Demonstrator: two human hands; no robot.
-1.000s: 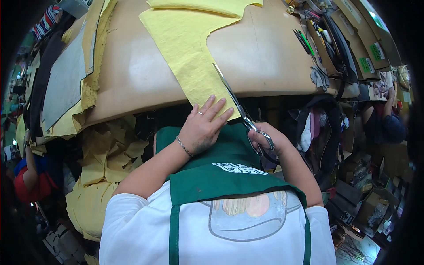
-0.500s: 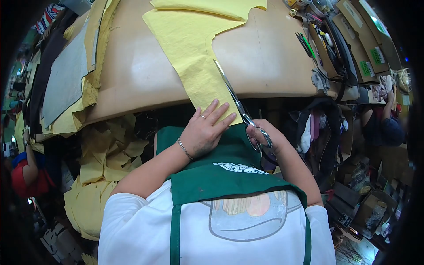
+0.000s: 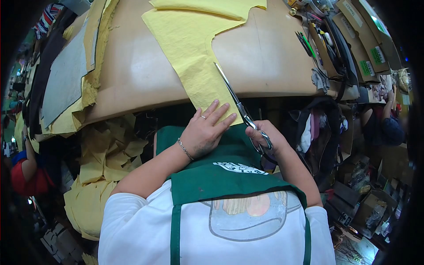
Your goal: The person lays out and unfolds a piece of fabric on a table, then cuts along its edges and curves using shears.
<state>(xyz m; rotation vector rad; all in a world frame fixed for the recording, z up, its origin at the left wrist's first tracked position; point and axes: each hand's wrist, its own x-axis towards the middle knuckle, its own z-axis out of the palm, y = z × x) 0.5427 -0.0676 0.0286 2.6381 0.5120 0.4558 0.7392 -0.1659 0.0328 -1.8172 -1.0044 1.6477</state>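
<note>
A yellow sheet with a curved edge [image 3: 194,53] lies on the table and reaches past its front edge toward me. My left hand [image 3: 205,128] rests on the sheet's near end with its fingers spread, a ring and a chain bracelet on it. At the sheet's right edge, my right hand [image 3: 267,137] is closed around the handles of large metal scissors [image 3: 234,99]. Their blades point up along that edge and look nearly together.
Grey and yellow sheets [image 3: 66,79] lie at the left of the table [image 3: 154,84]. Crumpled yellow pieces [image 3: 97,176] are piled below. Pens [image 3: 305,44] and cardboard boxes [image 3: 353,31] stand at the right. People are partly visible at far left [image 3: 28,172] and right [image 3: 385,123].
Since the first frame, the sheet has shifted slightly right and down in view. The scissor blades have stayed by its right edge, and the person at far left has moved slightly.
</note>
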